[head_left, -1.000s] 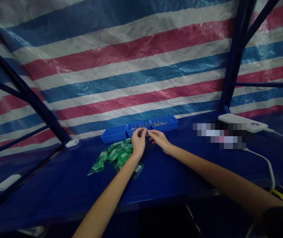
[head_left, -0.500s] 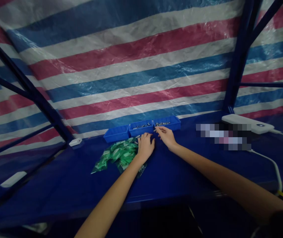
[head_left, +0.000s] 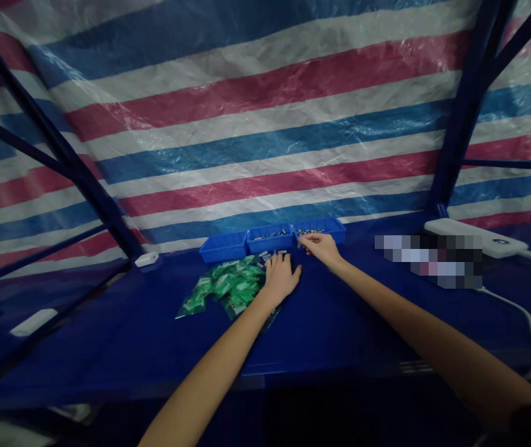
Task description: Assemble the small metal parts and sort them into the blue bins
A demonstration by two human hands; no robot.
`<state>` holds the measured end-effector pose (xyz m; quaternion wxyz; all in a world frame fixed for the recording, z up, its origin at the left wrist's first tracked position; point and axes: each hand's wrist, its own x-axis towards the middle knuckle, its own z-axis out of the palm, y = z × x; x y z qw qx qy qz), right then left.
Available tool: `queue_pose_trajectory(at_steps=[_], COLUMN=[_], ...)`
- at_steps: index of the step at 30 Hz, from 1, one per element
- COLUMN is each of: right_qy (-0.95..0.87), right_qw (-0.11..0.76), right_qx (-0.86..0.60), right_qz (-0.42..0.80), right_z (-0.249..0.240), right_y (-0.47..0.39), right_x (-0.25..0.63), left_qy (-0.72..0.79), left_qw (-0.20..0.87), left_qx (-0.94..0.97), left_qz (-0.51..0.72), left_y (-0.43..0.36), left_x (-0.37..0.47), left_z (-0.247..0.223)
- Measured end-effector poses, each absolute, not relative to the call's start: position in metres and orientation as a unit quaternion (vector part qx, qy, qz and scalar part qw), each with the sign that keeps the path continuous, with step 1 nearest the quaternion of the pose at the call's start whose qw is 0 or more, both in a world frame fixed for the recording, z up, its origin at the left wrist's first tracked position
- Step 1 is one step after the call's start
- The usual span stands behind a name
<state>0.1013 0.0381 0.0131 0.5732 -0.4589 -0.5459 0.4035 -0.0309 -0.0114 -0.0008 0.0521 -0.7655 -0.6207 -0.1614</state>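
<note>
My left hand (head_left: 282, 277) lies palm down on the blue table, fingers spread, its tips at several small metal pieces (head_left: 265, 254). Beside it is a pile of small clear bags with green contents (head_left: 232, 282). My right hand (head_left: 322, 248) is pinched at the front of the right blue bin (head_left: 340, 231), apparently on a small metal piece (head_left: 299, 244) mostly covered by the fingers. Small metal parts lie in that bin and in the middle blue bin (head_left: 269, 246). The left blue bin (head_left: 222, 254) stands in line with them.
A white device (head_left: 474, 237) with a cable sits at the right, behind a pixelated item (head_left: 428, 261). A small white box (head_left: 146, 259) and a white flat object (head_left: 33, 323) lie left. Blue frame posts (head_left: 461, 124) and a striped sheet (head_left: 265, 124) stand behind.
The view has shifted slightly. My left hand has drawn back a little from the bins, showing more metal pieces at its fingertips. My right hand stays pinched by the right bin.
</note>
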Motion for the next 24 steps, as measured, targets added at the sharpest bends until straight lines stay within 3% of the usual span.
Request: queue_pose_trajectory(at_steps=[13,24], right_qy=[-0.539,-0.547], right_qw=[0.550,0.539], right_qx=[-0.467,-0.443], right_qz=[0.434,0.463], right_z=[0.010,0.018], right_y=[0.038,0.033], right_x=[0.097,0.098], left_qy=[-0.601,-0.574], left_qw=[0.040,0.081], left_qx=[-0.763,-0.791], left_qz=[-0.236,-0.194], left_y=[-0.012,-0.016], left_x=[-0.029,-0.028], left_z=[-0.002,0.005])
